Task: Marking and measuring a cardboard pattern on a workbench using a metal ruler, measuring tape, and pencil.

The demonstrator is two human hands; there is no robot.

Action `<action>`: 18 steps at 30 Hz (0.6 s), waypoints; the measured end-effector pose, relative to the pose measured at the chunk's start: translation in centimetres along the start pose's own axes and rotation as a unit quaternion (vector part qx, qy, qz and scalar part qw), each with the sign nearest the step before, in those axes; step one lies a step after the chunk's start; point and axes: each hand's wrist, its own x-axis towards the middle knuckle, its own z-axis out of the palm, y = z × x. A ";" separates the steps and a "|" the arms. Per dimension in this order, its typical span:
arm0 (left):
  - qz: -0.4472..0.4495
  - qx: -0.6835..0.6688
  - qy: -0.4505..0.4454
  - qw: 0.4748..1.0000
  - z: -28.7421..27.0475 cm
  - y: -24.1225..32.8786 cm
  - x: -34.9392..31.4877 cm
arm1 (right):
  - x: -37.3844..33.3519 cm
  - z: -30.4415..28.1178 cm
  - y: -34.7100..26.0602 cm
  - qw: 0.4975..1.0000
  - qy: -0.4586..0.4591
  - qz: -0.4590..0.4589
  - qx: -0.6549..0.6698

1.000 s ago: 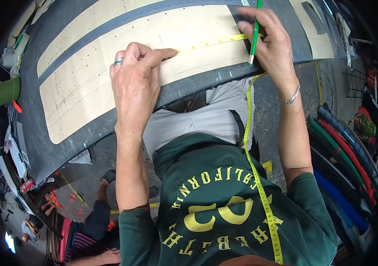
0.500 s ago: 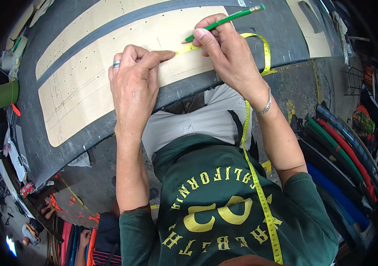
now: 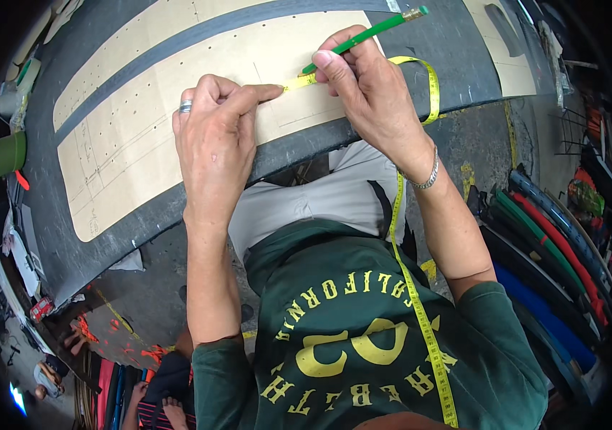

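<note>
A beige card pattern [image 3: 198,79] with pencil lines and rows of small holes lies on the dark worktable. The index finger of my left hand [image 3: 216,136] presses the end of a yellow tape measure [image 3: 297,82] to the card; its other fingers are curled. My right hand [image 3: 374,86] pinches a green pencil [image 3: 374,33], its eraser end pointing up and right. The pencil's tip is at the tape's upper edge, partly hidden by the thumb. Fingers of this hand also rest on the tape, which loops right and hangs down over my shirt.
Another long card piece [image 3: 126,61] lies beyond a dark gap on the table [image 3: 277,154]. A further card piece [image 3: 510,68] is at the right. Several coloured rolls [image 3: 549,251] are stacked at the right. At lower left another person's hand [image 3: 174,413] shows.
The pencil has shifted slightly right and its tip now sits against the tape's edge. My left hand stays nearly in place. At lower left, the other person's hands have moved.
</note>
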 end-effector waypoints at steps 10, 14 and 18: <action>0.000 -0.002 0.004 1.000 0.0 0.0 0.0 | 0.0 0.0 -0.3 0.999 -0.004 -0.019 -0.029; -0.006 -0.006 -0.004 1.000 0.0 0.0 0.1 | 0.0 0.0 0.8 0.999 -0.003 -0.033 0.014; -0.004 -0.007 0.001 1.000 -0.2 0.1 0.0 | 0.0 -0.7 0.5 0.995 0.035 0.016 0.090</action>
